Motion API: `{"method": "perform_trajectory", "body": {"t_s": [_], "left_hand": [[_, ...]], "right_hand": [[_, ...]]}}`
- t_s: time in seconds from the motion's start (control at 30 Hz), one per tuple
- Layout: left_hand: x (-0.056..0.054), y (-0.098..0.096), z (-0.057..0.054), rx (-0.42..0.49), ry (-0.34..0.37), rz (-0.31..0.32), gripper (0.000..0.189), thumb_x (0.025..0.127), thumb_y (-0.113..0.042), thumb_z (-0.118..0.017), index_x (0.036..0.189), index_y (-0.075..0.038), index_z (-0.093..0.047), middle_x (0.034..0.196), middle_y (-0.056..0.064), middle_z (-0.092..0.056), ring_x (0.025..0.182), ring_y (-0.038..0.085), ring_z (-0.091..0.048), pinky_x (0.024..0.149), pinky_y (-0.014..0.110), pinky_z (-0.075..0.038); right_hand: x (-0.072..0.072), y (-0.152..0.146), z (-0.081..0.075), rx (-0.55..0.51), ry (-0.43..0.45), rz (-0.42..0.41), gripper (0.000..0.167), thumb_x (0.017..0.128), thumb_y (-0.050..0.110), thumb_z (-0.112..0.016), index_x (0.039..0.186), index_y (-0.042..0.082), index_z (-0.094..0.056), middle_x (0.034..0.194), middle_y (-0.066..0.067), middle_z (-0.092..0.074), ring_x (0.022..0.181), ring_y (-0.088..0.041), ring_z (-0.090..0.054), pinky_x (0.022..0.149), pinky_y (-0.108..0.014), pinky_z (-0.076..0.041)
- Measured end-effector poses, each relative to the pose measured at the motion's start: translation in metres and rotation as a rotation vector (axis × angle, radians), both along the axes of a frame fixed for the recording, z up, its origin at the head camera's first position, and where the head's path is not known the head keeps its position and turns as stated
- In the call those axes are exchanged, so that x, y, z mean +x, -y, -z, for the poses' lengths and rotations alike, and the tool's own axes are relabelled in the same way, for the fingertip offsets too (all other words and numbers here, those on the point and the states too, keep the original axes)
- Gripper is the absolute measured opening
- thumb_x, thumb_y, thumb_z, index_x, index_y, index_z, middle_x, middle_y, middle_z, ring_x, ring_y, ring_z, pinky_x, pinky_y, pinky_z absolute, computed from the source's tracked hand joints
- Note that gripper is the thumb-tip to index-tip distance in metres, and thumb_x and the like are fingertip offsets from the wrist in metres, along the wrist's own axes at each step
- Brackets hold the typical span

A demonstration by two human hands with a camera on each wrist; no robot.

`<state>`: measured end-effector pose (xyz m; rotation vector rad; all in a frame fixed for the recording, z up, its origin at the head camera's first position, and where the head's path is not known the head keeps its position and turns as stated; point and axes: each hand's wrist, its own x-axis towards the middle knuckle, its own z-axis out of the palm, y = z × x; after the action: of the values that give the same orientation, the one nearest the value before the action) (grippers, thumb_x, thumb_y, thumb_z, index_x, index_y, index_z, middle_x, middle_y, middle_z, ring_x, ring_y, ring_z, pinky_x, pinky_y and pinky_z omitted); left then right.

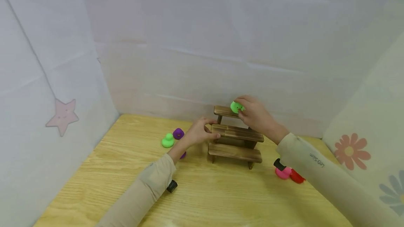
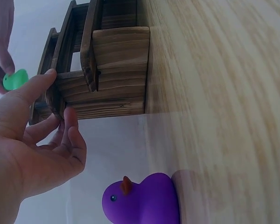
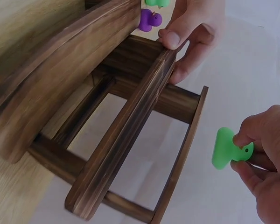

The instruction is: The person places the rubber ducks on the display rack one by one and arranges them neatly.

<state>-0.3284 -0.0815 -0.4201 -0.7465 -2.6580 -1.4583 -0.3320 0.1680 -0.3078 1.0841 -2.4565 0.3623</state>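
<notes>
A three-tier wooden stand (image 1: 236, 132) with dark brown boards is on the table. My left hand (image 1: 200, 131) grips the left end of its middle board, thumb on one face and fingers curled behind, as the left wrist view shows. A green rubber duck (image 3: 228, 148) is pinched by the head between the thumb and fingers of my right hand (image 1: 255, 113). In the right wrist view the duck is apart from the top board (image 3: 179, 158), its flat base facing the stand. From the head it overlaps the top board near its middle.
Left of the stand sit a second green duck (image 1: 168, 140) and a purple duck (image 1: 178, 133); another purple one is mostly behind my left forearm. A pink duck (image 1: 283, 173) and a red one (image 1: 296, 176) lie by my right sleeve. White cloth (image 1: 189, 62) hangs behind.
</notes>
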Motion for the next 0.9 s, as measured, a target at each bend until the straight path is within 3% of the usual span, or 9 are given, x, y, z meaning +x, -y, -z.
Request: {"method": "perform_trajectory", "body": {"t_s": [0.17, 0.4, 0.63, 0.9], "left_hand": [[0.0, -0.003, -0.001, 0.008, 0.004, 0.005, 0.064, 0.088, -0.029, -0.084, 0.141, -0.004, -0.058, 0.132, 0.016, -0.05, 0.094, 0.027, -0.067, 0.076, 0.031, -0.057], [-0.004, -0.004, -0.001, 0.02, 0.0, 0.003, 0.064, 0.087, -0.031, -0.084, 0.141, -0.006, -0.059, 0.132, 0.014, -0.05, 0.093, 0.026, -0.067, 0.075, 0.031, -0.057], [-0.005, -0.006, 0.002, 0.04, 0.017, 0.009, 0.065, 0.087, -0.032, -0.084, 0.141, -0.007, -0.059, 0.131, 0.013, -0.05, 0.089, 0.02, -0.067, 0.073, 0.03, -0.057], [-0.005, -0.005, 0.003, 0.057, 0.048, 0.005, 0.066, 0.087, -0.033, -0.084, 0.143, -0.01, -0.058, 0.135, 0.011, -0.049, 0.092, 0.019, -0.067, 0.073, 0.031, -0.057]], "right_hand": [[-0.005, 0.011, -0.001, -0.01, 0.0, -0.029, 0.039, 0.091, 0.0, -0.073, 0.129, -0.006, -0.064, 0.128, -0.019, -0.062, 0.116, -0.034, -0.059, 0.089, -0.044, -0.055], [-0.022, 0.018, 0.002, -0.137, 0.152, -0.058, 0.037, 0.093, 0.0, -0.072, 0.129, -0.003, -0.065, 0.131, -0.017, -0.061, 0.104, -0.031, -0.064, 0.083, -0.043, -0.057], [-0.034, 0.021, 0.015, -0.275, 0.232, -0.117, 0.032, 0.093, 0.0, -0.072, 0.125, 0.0, -0.069, 0.124, -0.015, -0.065, 0.102, -0.031, -0.065, 0.085, -0.045, -0.057], [-0.04, 0.024, 0.025, -0.45, 0.46, -0.085, 0.037, 0.096, 0.008, -0.072, 0.132, 0.003, -0.066, 0.128, -0.009, -0.062, 0.11, -0.031, -0.063, 0.089, -0.045, -0.055]]}}
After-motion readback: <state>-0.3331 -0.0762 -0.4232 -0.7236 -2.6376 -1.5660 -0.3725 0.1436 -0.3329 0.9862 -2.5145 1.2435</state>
